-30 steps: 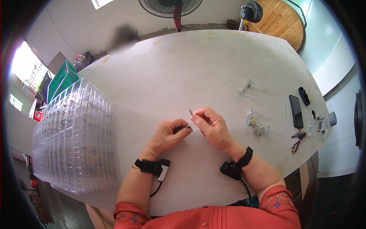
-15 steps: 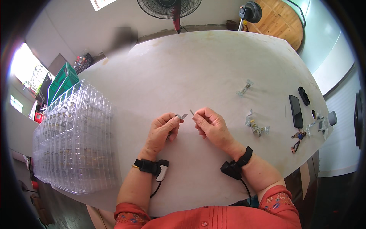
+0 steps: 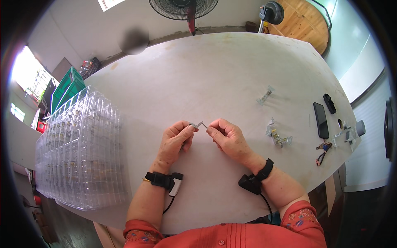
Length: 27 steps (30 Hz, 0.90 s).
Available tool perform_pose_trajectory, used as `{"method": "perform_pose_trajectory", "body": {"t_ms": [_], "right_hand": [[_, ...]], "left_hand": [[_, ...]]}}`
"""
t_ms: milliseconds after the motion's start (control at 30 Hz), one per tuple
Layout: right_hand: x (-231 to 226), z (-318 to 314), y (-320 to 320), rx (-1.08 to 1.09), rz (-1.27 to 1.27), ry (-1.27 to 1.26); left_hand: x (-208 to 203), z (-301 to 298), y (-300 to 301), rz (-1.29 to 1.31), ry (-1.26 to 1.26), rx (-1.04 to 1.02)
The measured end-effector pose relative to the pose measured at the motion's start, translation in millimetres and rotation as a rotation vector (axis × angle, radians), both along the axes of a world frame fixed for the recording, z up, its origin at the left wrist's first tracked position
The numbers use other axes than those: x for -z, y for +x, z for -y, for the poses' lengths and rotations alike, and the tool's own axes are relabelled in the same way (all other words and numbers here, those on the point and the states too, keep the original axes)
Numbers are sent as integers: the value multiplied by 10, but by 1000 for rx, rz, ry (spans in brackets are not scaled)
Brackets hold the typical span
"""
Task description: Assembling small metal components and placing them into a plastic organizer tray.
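Above the middle of the white table, my left hand pinches a small silvery metal piece between thumb and forefinger; its exact kind is too small to make out. My right hand is closed on a short thin metal rod, its free end pointing up and left. The rod's tip meets or nearly meets the end of the piece in my left hand. Several small clear packets with brass-coloured parts lie right of my right hand, and another clear packet rests farther back.
Stacked clear plastic trays holding small parts fill the left side, with a green crate behind. On the right lie a black phone, a black case and keys. A fan stands beyond the far edge.
My right hand has shifted slightly left, and the rod's tip has come up to the metal piece, closing the gap. My left hand has barely moved.
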State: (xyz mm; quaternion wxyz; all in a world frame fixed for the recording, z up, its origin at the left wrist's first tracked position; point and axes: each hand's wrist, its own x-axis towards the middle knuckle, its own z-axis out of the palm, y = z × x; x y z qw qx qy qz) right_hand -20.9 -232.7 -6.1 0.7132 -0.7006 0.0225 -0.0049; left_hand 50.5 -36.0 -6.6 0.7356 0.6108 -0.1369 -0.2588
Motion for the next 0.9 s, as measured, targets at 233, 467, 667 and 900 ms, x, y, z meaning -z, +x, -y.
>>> {"method": "perform_pose_trajectory", "body": {"t_ms": [233, 467, 667, 900], "right_hand": [[22, 26, 9, -15, 19, -82], [79, 50, 34, -103, -95, 232], [47, 17, 27, -108, -77, 144], [247, 20, 86, 16, 170, 89]], "left_hand": [[-15, 27, -28, 147, 175, 63], [-59, 39, -67, 192, 219, 107], [-21, 52, -74, 334, 309, 159], [3, 102, -109, 380, 344, 118]]}}
